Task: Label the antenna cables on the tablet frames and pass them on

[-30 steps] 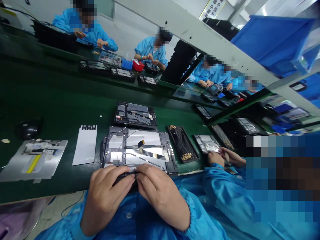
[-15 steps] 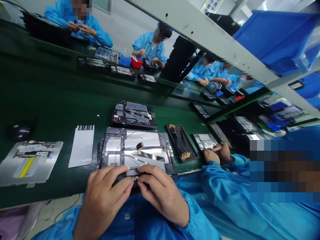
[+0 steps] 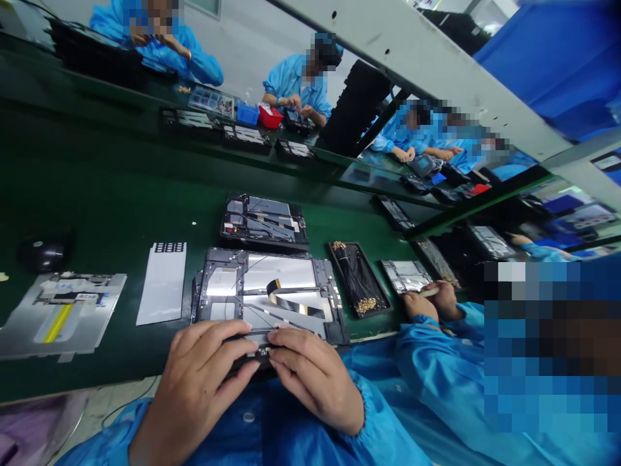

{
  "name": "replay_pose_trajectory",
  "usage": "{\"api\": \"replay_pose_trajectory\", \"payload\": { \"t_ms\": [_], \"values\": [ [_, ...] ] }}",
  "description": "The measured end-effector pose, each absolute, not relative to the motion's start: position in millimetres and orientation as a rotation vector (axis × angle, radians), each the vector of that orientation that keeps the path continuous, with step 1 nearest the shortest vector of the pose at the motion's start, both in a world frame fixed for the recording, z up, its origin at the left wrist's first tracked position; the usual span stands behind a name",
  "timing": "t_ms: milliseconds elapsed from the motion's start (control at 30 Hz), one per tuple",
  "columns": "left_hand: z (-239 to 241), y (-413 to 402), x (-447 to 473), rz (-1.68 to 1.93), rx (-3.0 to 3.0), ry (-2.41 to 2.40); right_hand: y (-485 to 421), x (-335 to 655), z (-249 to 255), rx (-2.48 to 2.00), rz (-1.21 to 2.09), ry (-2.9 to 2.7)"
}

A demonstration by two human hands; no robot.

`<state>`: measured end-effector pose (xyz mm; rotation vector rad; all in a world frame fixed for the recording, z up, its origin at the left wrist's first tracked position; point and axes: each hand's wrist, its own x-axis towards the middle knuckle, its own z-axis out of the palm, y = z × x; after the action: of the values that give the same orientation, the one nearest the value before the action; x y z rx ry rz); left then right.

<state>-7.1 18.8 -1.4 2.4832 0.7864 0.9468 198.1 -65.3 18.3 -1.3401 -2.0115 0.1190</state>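
The bench (image 3: 145, 194) is dark green. The device frame (image 3: 257, 285) is black and silver. Bundled cables (image 3: 353, 275) are black with gold tips.

no readable text, no legible labels, brands or numbers

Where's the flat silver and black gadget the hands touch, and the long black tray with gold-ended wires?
Flat silver and black gadget (image 3: 291, 272): head view, on its silver panel.
Long black tray (image 3: 373, 278): head view, on its right side.
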Motion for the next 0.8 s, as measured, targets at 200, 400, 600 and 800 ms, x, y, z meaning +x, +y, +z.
{"api": "replay_pose_trajectory", "payload": {
  "t_ms": [200,400,600,800],
  "values": [
    [-1.5,29.3,-27.0,0.972,2.347,0.714,-62.5,201.0,9.6,-1.198,-0.031,-2.116],
    [-0.4,82.3,-48.6,1.195,2.161,1.215,-57.3,202.6,12.8,-1.179,-0.017,-2.189],
    [2.9,77.0,-46.7,1.261,2.266,1.079,-59.2,189.7,25.0,-1.375,0.323,-1.887],
    [-4.9,37.5,-28.5,1.036,2.544,0.590,-61.3,177.4,24.8,-1.499,0.252,-1.797]
  ]
}}
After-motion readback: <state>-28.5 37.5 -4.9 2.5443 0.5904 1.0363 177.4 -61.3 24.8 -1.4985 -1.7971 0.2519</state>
